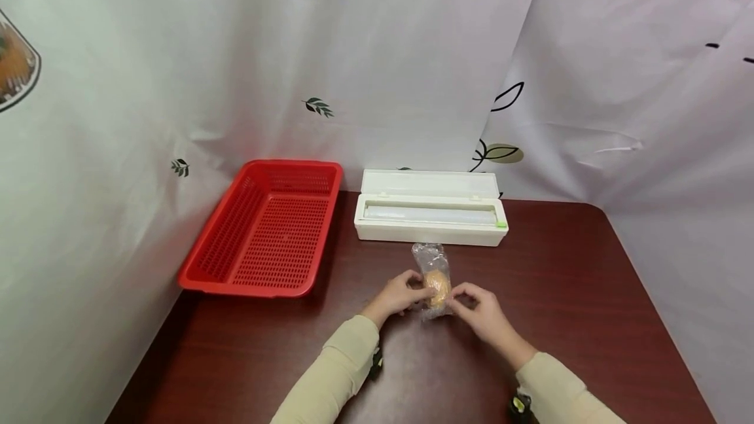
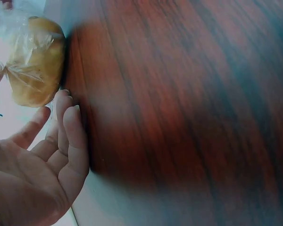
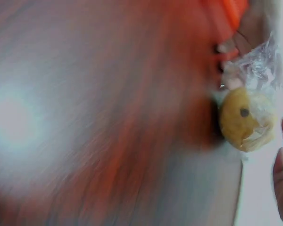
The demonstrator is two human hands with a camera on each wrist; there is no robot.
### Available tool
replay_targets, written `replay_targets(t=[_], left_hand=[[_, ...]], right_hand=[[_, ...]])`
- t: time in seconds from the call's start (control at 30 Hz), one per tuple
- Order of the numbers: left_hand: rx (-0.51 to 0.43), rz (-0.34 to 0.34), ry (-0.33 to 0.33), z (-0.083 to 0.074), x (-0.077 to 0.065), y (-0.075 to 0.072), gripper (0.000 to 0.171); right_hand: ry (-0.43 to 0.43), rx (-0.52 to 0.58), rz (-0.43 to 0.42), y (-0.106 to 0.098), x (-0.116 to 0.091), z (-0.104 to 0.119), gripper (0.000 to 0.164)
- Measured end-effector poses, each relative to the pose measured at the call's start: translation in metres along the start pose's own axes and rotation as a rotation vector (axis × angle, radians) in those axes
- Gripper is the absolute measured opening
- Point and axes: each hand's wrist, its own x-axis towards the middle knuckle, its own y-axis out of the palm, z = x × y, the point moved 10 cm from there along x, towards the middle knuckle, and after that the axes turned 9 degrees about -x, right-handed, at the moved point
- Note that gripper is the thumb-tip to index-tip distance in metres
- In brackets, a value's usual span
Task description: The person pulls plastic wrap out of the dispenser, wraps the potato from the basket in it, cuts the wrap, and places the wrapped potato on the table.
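A yellow-orange round fruit [image 1: 438, 285] lies on the table, loosely wrapped in clear plastic wrap [image 1: 429, 255]; its exact kind is hard to tell. A dark spot marks the fruit [image 3: 245, 117] in the right wrist view. My left hand [image 1: 399, 294] is at its left side, thumb and fingertips on the wrap, which creases towards the thumb in the left wrist view. The lower fingers of that hand [image 2: 61, 160] lie along the tabletop. On the other side, my right hand [image 1: 483, 311] pinches the wrap's edge between thumb and forefinger.
Behind the fruit stands a white cling-film box [image 1: 432, 234], lid raised, with a film roll [image 1: 430, 214] inside. A red perforated basket [image 1: 256, 292] sits at the left. Patterned white sheeting [image 1: 400, 70] hangs around the dark red-brown table [image 1: 589, 293].
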Motion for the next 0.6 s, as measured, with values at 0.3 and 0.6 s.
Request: replay_targets(t=[0.3,0.6], left_hand=[[-0.045,0.06,-0.012,0.001,0.001,0.001,0.045],[-0.103,0.122,0.158,-0.017,-0.006,0.0,0.03]], right_hand=[[0.701,0.305,-0.039,0.018,0.001,-0.068,0.015],[0.693,0.317,-0.025,0.023,0.005,-0.07,0.011]])
